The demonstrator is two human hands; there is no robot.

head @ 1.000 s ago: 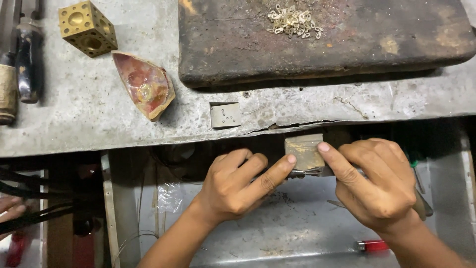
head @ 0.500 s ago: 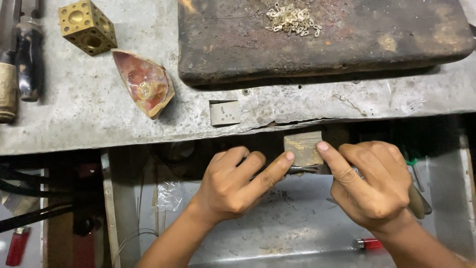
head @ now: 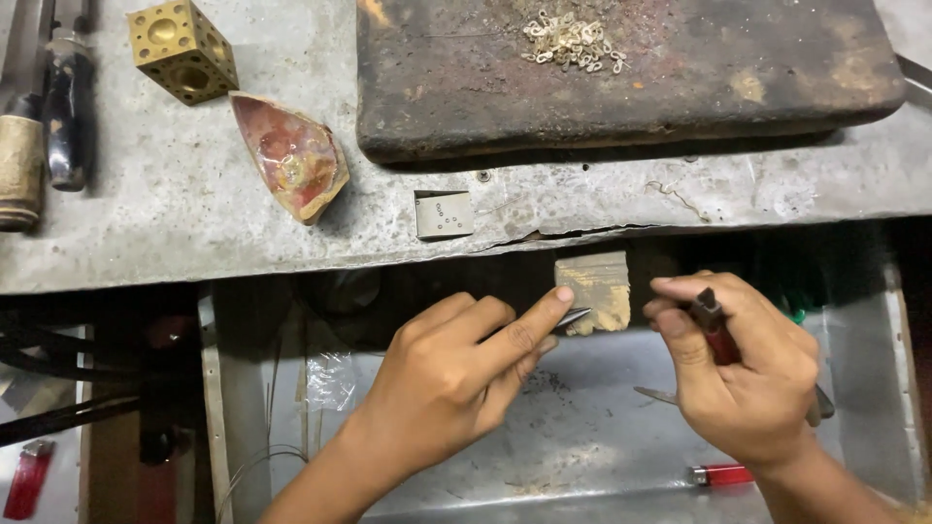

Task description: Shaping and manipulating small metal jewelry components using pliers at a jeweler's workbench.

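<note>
Wooden peg juts from bench edge, 12 o'clock of both hands | left hand pinches thin metal piece against it | right hand, earlier touching peg, now lifted off at 3 o'clock, fingers curled around red-handled tool | I see contact broken.

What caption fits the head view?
Left hand with tweezers and right hand with pliers at wooden peg.

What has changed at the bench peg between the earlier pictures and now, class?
The right hand has drawn back to the right, off the wooden peg, and its red-handled tool now shows. The left hand stays at the peg, holding a thin metal tool. The charred block, brass cube and stone stayed put.
</note>
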